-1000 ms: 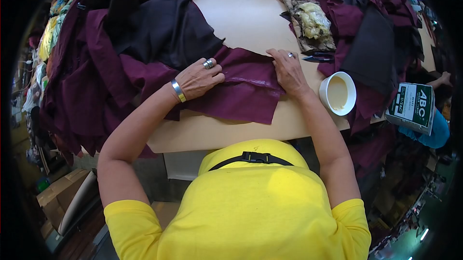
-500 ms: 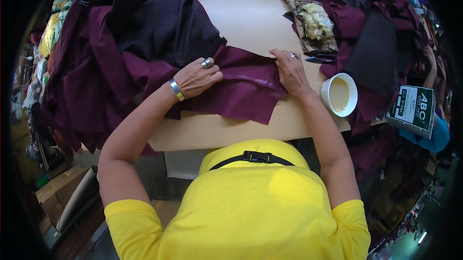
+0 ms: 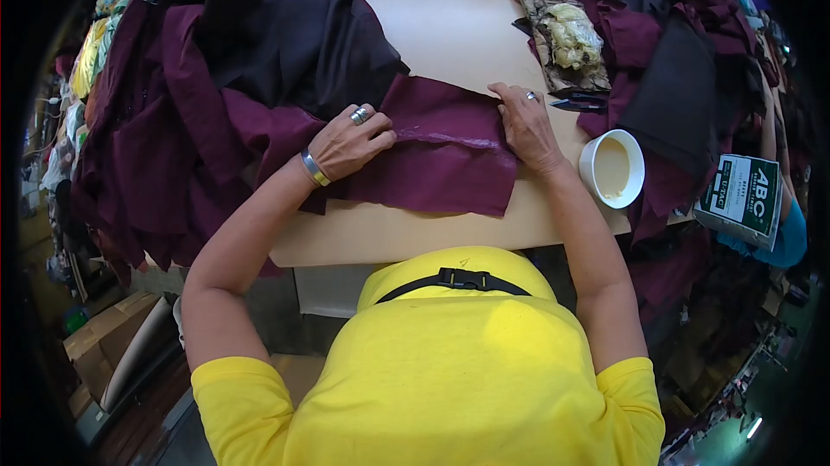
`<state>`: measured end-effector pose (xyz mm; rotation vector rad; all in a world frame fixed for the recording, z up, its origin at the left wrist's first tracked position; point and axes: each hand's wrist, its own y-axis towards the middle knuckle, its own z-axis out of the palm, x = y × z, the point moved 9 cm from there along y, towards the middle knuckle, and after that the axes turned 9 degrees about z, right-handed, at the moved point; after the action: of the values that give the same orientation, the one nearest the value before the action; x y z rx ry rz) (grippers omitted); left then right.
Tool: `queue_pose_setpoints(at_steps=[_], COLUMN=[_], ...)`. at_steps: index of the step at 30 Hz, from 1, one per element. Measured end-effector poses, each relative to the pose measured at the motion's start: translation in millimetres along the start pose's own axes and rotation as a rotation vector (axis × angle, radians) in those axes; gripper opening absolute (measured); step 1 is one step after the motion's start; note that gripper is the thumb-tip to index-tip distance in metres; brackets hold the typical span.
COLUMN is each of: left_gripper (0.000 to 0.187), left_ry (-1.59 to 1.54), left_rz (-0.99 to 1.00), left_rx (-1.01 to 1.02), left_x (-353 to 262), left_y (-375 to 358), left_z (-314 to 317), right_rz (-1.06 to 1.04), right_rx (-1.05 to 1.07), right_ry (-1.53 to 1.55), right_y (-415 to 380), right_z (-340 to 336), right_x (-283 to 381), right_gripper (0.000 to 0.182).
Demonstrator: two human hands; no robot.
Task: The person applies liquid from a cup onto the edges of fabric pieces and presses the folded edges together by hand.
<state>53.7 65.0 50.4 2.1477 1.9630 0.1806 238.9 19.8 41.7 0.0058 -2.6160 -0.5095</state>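
A maroon cloth piece (image 3: pixel 450 181) lies spread on the table between my hands, with a shiny whitish streak running across its middle. At its left side, my left hand (image 3: pixel 350 144), wearing rings and a metal bracelet, has its fingers closed on the cloth at the streak's end. My right hand (image 3: pixel 530 130), also ringed, grips the cloth's right edge, its index finger pointing up past the corner. Close to my right wrist is a white bowl (image 3: pixel 635 181) of beige liquid.
Maroon and dark cloth (image 3: pixel 303 47) is heaped at left, with another maroon pile (image 3: pixel 635 34) at right. A patterned piece with braided handles (image 3: pixel 553 81) carries a crumpled plastic bag (image 3: pixel 571 34). Pens (image 3: pixel 577 103) lie beside it. An ABC box (image 3: pixel 739 198) stands by the table's right edge.
The cloth between my hands is drawn flatter, and its lower right corner has swung right. My right hand has shifted slightly right; my left hand stays nearly in place.
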Motion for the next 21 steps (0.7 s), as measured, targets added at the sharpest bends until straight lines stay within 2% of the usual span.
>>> queue_pose_setpoints(at_steps=[5, 12, 21], left_gripper=[0.016, 0.016, 0.015], left_ry=[0.026, 0.044, 0.129], left_rz=[-0.068, -0.065, -0.024], left_rx=[0.100, 0.046, 0.079], left_x=[6.7, 8.3, 10.6], left_y=[-4.7, -10.7, -12.9], left_z=[8.2, 1.7, 5.9], right_rz=[0.036, 0.119, 0.094], right_rx=[0.026, 0.105, 0.153], right_ry=[0.066, 0.081, 0.139], right_y=[2.2, 2.0, 4.2], right_z=[-1.1, 5.2, 1.9], right_x=[-5.0, -13.6, -12.5], right_gripper=[0.041, 0.039, 0.037])
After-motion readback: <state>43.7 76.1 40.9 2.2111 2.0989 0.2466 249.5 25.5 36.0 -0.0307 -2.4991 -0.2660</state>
